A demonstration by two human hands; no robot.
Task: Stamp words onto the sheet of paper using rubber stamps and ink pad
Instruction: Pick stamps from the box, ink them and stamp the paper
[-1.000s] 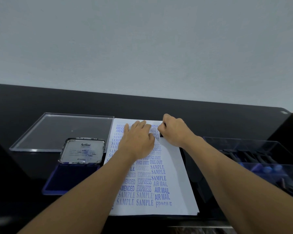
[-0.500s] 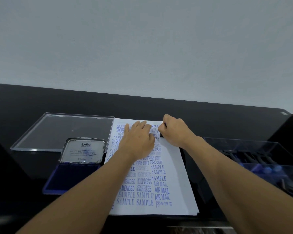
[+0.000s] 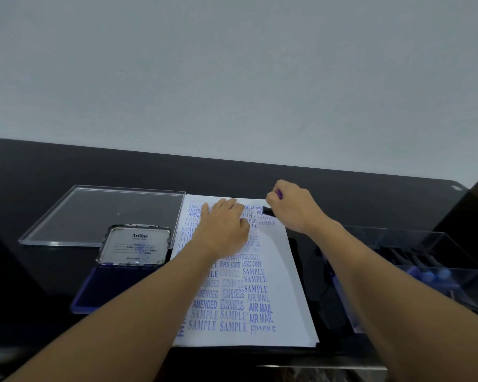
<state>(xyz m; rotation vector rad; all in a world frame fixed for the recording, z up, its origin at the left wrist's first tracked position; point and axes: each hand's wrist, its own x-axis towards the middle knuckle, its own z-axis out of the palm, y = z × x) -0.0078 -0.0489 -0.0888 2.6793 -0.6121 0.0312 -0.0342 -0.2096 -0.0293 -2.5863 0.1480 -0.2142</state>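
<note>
Two grips work the far end of the page. The right grip (image 3: 290, 209) is curled round a rubber stamp (image 3: 268, 210), pinching its purple handle, with the black base at the sheet's far right corner beside faint SAMPLE prints. Whether the base touches the paper or hangs just above it cannot be told. The left grip (image 3: 224, 230) lies flat with straight fingers, pressing the sheet of paper (image 3: 279, 274) down just beside the stamp.

The sheet lies mid-way across the dark surface (image 3: 66, 166), filled with columns of blue words and bare along its right side. To its left sits the ink pad (image 3: 105, 290), open, its lid (image 3: 136, 245) propped up. Behind that lies a clear plastic cover (image 3: 102, 213), and a clear box (image 3: 425, 268) of further stamps stands at the right.

The stamp looks light and rigid with a soft face, so it is probably best held high on the handle and pressed squarely. The paper is thin and likely to slide or lift on the glossy top, so a flat palm close by suits it. Fresh ink may smear.
</note>
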